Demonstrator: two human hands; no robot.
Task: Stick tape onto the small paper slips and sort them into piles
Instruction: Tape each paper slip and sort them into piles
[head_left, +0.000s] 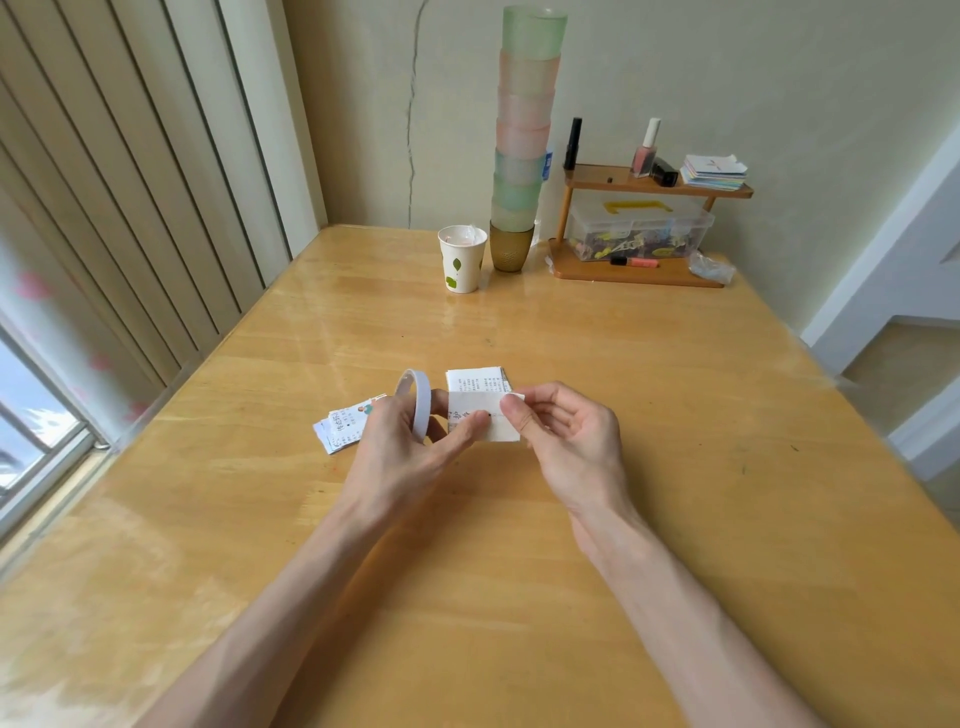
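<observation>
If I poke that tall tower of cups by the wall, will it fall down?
Probably. The tower of cups is tall and narrow, standing on one small brown cup, so a poke near the top would likely tip it. The cups look like frosted plastic, so they are probably light and would scatter rather than shatter.

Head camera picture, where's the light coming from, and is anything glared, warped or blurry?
Head view: daylight comes from the window at left, leaving pale glare across the table; head view: the wide lens slants the blinds outward; head view: the paper slip is sharp, the window corner soft.
</observation>
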